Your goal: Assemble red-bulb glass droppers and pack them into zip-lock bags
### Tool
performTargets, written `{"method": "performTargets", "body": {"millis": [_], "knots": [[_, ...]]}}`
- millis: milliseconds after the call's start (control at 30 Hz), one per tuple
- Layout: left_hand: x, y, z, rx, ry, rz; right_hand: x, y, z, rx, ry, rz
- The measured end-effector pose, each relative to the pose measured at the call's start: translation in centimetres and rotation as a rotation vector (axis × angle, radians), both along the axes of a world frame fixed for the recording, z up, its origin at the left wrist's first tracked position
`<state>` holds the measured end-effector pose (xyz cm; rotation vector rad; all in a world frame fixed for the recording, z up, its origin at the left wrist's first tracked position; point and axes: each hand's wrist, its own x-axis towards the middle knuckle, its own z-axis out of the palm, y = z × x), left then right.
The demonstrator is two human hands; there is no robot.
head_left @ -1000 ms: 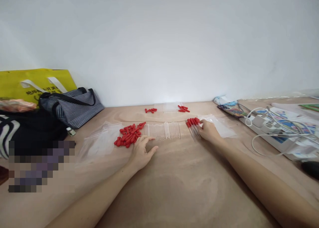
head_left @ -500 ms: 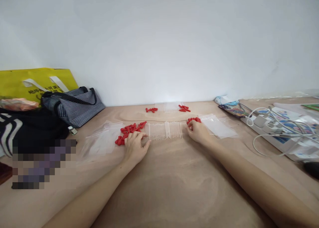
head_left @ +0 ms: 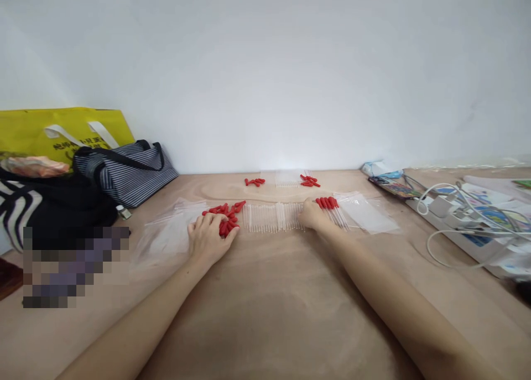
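My left hand rests over a pile of small red rubber bulbs, fingers spread and curved, touching them. Beside it lies a neat row of thin clear tubes. At the right end of that row my right hand is closed, its fingertips hidden, so what it grips cannot be made out. Just right of it, several droppers lie side by side, red bulbs on their far ends and thin tubes pointing toward me.
Clear plastic bags lie left and right. More red bulbs and tubes lie near the wall. Striped and black bags stand left. White cables and chargers clutter the right.
My right hand has moved left from the red-bulbed droppers to the tube row, uncovering them. My left hand has shifted left over the pile of bulbs. The view has shifted slightly.
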<state>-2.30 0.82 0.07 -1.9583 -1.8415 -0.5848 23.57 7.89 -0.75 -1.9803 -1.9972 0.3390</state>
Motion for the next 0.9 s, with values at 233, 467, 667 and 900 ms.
{"method": "performTargets", "body": {"millis": [233, 467, 667, 900], "knots": [[-0.8, -0.6, 0.0, 0.008, 0.084, -0.102, -0.7, 0.0, 0.5, -0.081, -0.013, -0.062], [-1.0, -0.5, 0.0, -0.002, 0.064, -0.128, -0.2, -1.2, 1.8, -0.034, -0.010, -0.036], [-2.5, -0.1, 0.0, -0.060, -0.009, -0.271, 0.0, -3.4, 1.0, 0.212, 0.006, 0.093], [-3.5, -0.2, 0.5, -0.090, 0.113, -0.432, 0.6, -5.4, -1.7, 0.556, 0.121, 0.372]]}}
